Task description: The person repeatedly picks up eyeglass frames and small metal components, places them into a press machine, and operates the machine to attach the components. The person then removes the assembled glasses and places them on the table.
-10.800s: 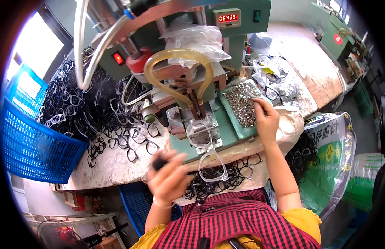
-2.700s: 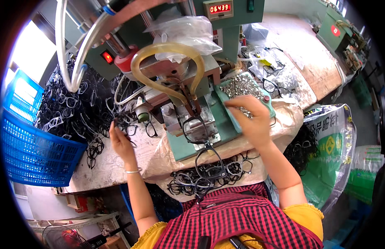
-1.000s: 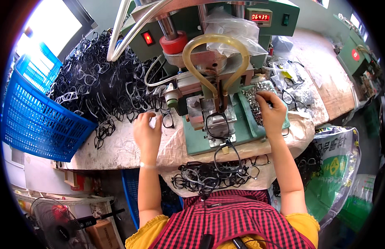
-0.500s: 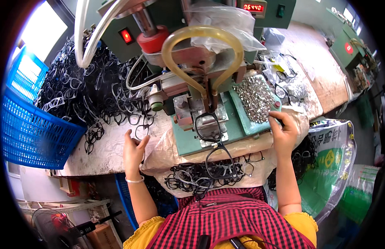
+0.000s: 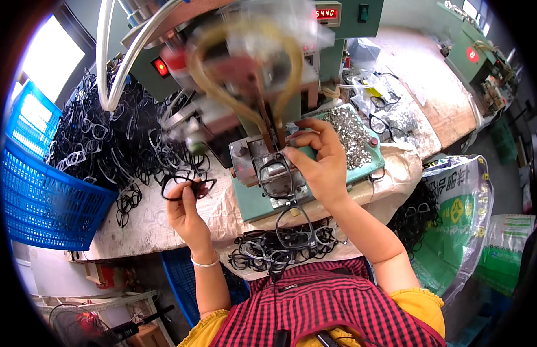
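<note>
My left hand (image 5: 187,218) is closed on a black glasses frame (image 5: 164,186), held up over the left part of the bench. Another dark glasses frame (image 5: 293,201) hangs in the machine's metal fixture, one rim under the prongs (image 5: 274,136) and the other dangling toward me. My right hand (image 5: 325,168) is at those prongs, thumb and index finger pinched beside the top of the hanging frame. Whatever lies between these fingertips is too small to make out. Right of the fixture, a green tray (image 5: 361,168) holds many small shiny metal parts.
A large heap of dark glasses frames (image 5: 100,133) lies left, beside a blue basket (image 5: 54,191). More frames (image 5: 268,246) rest on the cloth before me. A yellowish hose loop (image 5: 294,58) arches above the fixture. A green-and-white sack (image 5: 459,220) stands at right.
My right hand has moved left from the parts tray to the prongs. My left hand, empty before, now holds a glasses frame. The view has shifted, and the machine's upper part is blurred.
</note>
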A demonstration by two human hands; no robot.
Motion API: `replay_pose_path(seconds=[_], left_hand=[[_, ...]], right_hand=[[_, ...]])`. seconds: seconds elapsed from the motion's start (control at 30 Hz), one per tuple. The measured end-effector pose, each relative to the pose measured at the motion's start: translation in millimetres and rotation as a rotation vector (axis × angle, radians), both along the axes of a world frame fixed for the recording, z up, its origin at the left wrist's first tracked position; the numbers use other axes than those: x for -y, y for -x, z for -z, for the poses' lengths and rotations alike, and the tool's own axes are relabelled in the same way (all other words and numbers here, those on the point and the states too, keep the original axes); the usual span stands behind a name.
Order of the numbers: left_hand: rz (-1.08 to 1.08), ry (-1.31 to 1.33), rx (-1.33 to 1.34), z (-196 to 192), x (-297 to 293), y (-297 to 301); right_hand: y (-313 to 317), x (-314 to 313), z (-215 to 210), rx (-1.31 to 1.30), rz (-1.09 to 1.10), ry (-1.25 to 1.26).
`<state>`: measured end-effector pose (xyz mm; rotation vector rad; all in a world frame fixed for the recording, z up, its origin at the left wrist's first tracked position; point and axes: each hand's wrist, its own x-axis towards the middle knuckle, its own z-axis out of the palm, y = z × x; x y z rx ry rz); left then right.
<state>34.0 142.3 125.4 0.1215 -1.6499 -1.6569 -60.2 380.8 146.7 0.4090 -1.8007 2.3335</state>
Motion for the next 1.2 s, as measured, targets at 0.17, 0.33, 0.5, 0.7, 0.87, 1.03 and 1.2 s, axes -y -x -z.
replay_pose_path(seconds=[0.17, 0.33, 0.5, 0.7, 0.87, 1.03, 1.2], left_hand=[[0.099, 0.349, -0.403, -51.8, -25.8, -7.2], [0.229, 0.77, -0.363, -66.6, -57.5, -4.3], [0.394, 1.002, -0.376, -57.0, -73.9, 21.5], [0.429, 1.005, -0.375, -56.1, -70.0, 24.4], [0.327, 0.988, -0.286, -45.3, -78.6, 4.0], [-0.584, 1.022, -0.052, -7.5, 15.0, -39.7], [-0.87, 0.422, 0.816, 29.0, 207.3, -51.2]], right_hand=[[-14.7, 10.1, -28.5, 0.015, -0.045, 0.05], [-21.9, -13.6, -28.6, -0.09, -0.006, -0.235], [34.1, -83.6, 48.9, -0.312, 0.511, -1.108], [37.0, -101.8, 68.4, -0.33, 0.517, -1.027], [37.8, -98.6, 69.8, -0.281, 0.574, -0.884], [24.8, -116.0, 72.0, 0.053, 0.446, -0.198], [50.3, -93.1, 79.1, 0.084, 0.369, 0.057]])
